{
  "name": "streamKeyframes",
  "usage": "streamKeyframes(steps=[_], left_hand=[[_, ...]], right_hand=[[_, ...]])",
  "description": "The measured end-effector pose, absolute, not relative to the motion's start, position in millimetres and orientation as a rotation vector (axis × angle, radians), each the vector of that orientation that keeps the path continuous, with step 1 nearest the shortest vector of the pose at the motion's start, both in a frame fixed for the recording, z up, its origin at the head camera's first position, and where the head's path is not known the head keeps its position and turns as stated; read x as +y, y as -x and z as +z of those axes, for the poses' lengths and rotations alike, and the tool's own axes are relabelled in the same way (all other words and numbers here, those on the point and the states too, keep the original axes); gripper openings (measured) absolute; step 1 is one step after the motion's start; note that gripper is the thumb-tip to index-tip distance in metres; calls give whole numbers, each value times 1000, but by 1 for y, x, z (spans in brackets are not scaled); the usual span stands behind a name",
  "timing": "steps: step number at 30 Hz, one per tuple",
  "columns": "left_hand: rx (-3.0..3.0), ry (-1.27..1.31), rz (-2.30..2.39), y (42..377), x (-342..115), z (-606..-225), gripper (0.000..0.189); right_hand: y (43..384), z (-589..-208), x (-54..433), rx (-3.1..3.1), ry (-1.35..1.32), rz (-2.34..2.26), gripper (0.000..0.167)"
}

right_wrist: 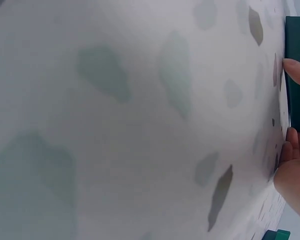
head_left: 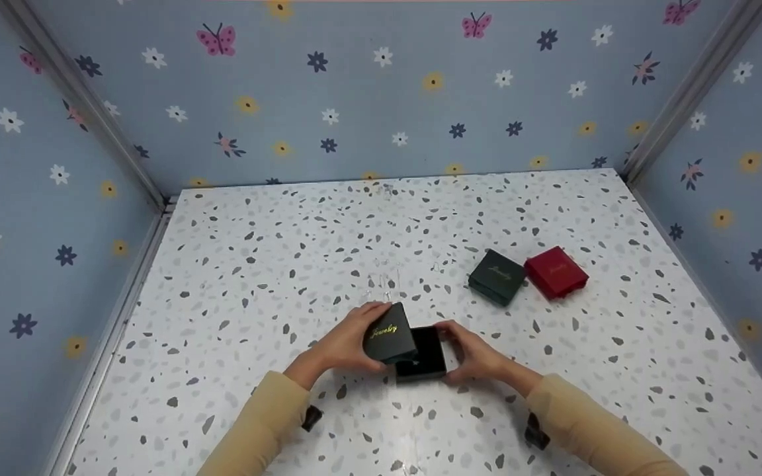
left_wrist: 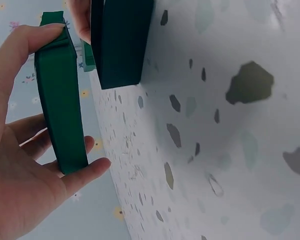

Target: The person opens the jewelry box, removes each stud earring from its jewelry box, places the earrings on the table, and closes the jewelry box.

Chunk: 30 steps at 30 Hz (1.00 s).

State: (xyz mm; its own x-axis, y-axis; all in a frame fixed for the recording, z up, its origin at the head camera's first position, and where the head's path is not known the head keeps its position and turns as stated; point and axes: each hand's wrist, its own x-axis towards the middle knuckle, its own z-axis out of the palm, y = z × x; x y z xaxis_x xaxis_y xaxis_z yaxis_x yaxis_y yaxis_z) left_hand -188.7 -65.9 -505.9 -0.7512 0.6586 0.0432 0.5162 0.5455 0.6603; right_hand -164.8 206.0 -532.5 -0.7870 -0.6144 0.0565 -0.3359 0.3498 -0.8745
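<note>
My left hand (head_left: 344, 340) grips a dark green jewelry box lid (head_left: 389, 338) with gold lettering, thumb on one edge and fingers on the opposite one. In the left wrist view the lid (left_wrist: 62, 110) is raised and tilted, apart from the base (left_wrist: 121, 50). The black-lined box base (head_left: 431, 354) sits on the table, partly covered by the lid in the head view. My right hand (head_left: 477, 354) holds the base by its right side, between thumb and fingers. In the right wrist view only part of the base (right_wrist: 299, 42) shows at the edge.
A second dark green jewelry box (head_left: 497, 277), closed, lies beyond my right hand, beside a closed red box (head_left: 557, 272). Small clear pieces (head_left: 382, 281), too faint to identify, lie beyond the lid. Flowered blue panels (head_left: 381, 92) stand around the speckled white table (head_left: 235, 264).
</note>
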Motion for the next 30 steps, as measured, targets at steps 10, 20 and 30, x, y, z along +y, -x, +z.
streamKeyframes(steps=[10,20,30], left_hand=[[2604,-928,1036,187,-91,-516,98],[2629,-845,1048,188,-109,-527,100],[2655,-772,996,191,-117,-535,101]], right_hand=[[163,-532,204,2321,814,-1414,83],[162,-529,204,2323,814,-1422,82],[164,-536,205,2338,801,-1415,84]])
